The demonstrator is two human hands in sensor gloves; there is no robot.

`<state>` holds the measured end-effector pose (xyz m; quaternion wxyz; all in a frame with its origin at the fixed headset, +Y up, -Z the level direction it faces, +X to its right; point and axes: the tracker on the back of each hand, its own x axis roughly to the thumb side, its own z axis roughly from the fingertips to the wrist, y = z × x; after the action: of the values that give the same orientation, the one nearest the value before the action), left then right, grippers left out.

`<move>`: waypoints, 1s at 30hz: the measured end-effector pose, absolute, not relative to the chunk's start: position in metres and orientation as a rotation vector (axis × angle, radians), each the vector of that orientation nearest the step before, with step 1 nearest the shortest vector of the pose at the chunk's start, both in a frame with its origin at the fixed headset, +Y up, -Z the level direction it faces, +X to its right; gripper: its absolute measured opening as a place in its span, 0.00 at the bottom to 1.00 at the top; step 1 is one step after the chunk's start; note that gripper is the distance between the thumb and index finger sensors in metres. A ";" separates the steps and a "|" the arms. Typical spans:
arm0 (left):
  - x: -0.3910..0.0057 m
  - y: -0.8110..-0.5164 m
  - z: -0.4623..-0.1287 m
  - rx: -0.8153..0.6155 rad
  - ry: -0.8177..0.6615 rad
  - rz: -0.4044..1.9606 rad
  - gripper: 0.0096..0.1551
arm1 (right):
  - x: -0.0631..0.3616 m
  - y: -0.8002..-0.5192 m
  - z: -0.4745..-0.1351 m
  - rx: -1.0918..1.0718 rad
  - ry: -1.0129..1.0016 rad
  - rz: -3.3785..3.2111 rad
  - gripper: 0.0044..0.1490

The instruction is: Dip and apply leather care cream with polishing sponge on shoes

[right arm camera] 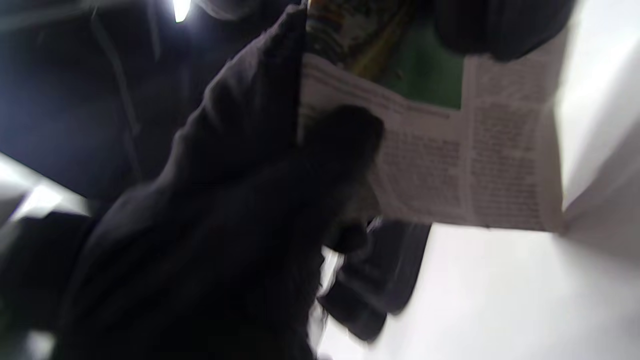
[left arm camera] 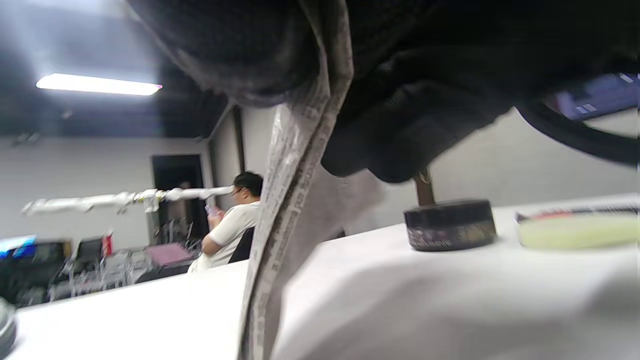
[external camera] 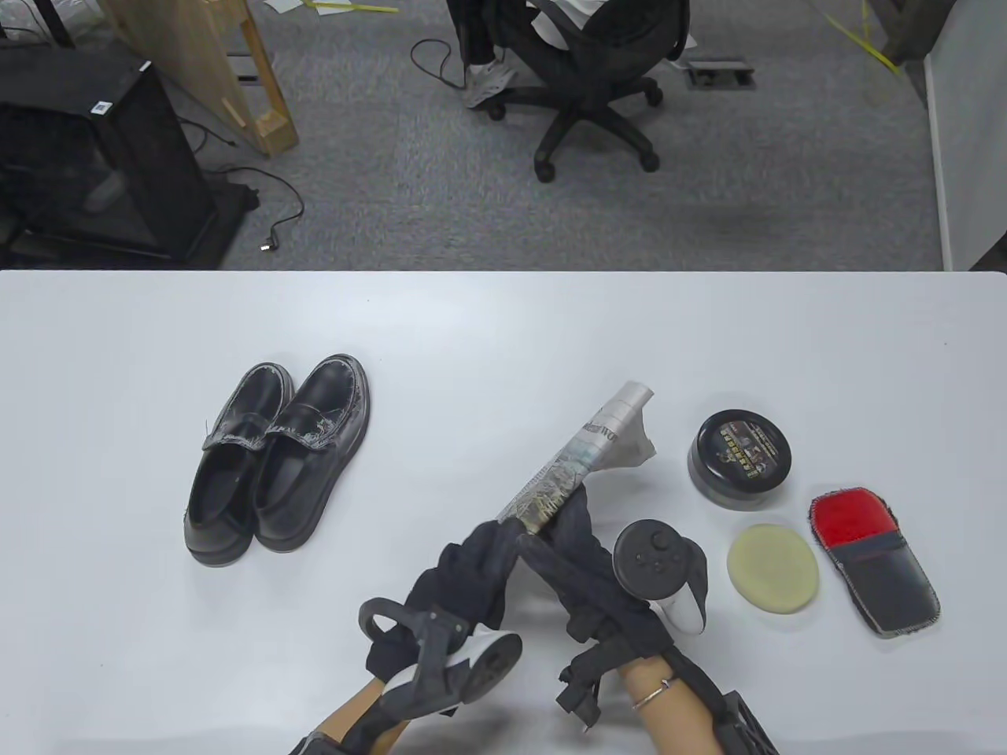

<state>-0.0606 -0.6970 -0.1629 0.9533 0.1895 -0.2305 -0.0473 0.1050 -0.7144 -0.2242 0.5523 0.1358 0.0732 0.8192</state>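
We start at the grip: both hands hold one newspaper (external camera: pixel 578 460), rolled or folded into a long bundle. The left hand (external camera: pixel 464 574) curls round its near end, and the right hand (external camera: pixel 578 550) clasps it just beside, fingers wrapped over the printed sheet. The far end lifts off the bench (external camera: pixel 472 330) and points toward the far edge, its loose corner flaring. We judge the paper is meant as a cover for the bench beneath the shoes, so the cream does not mark it; that would explain why it is picked up before anything else.

Outward to the right, the round black tin of cream (external camera: pixel 739 458) sits with its lid on, the pale yellow sponge (external camera: pixel 772 568) just nearer the near edge, and a red and black cloth mitt (external camera: pixel 873 560) beside that, all close to the right hand. The pair of black shoes (external camera: pixel 275 460) stands well apart toward the left edge, side by side, toes to the far edge, with pale scuffs on the uppers.

Much is hard to read. Both wrist views are blurred and mostly filled with dark glove and newsprint; we cannot count the paper's layers, nor read the tin's label. The forearms are cut off at the near edge.
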 end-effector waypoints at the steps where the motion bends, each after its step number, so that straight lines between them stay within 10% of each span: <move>1: -0.054 -0.701 -0.161 0.385 -0.506 -0.129 0.32 | 0.112 -0.717 -0.225 0.266 0.139 1.945 0.57; 7: -0.066 -0.703 -0.170 0.209 -0.619 0.139 0.52 | 0.135 -0.711 -0.227 0.211 -0.054 2.006 0.33; 12: -0.123 -0.686 -0.196 0.272 -0.340 0.555 0.55 | 0.147 -0.705 -0.226 0.266 -0.103 2.027 0.30; 20: -0.191 -0.741 -0.244 -0.267 -0.408 1.451 0.76 | 0.143 -0.695 -0.223 0.569 0.128 1.615 0.26; 23: -0.181 -0.745 -0.248 -0.422 -0.595 1.607 0.69 | 0.144 -0.699 -0.224 0.547 0.147 1.629 0.27; 27: -0.166 -0.735 -0.244 -0.433 -0.649 1.559 0.27 | 0.148 -0.710 -0.229 0.412 0.097 1.817 0.33; 30: -0.164 -0.730 -0.240 -0.407 -0.625 1.531 0.24 | 0.147 -0.715 -0.230 0.283 -0.017 2.047 0.37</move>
<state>-0.1636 -0.7300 -0.2404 0.6589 -0.1799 -0.2760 0.6762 0.1471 -0.7154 -0.2303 0.5118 0.1178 -0.0072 0.8510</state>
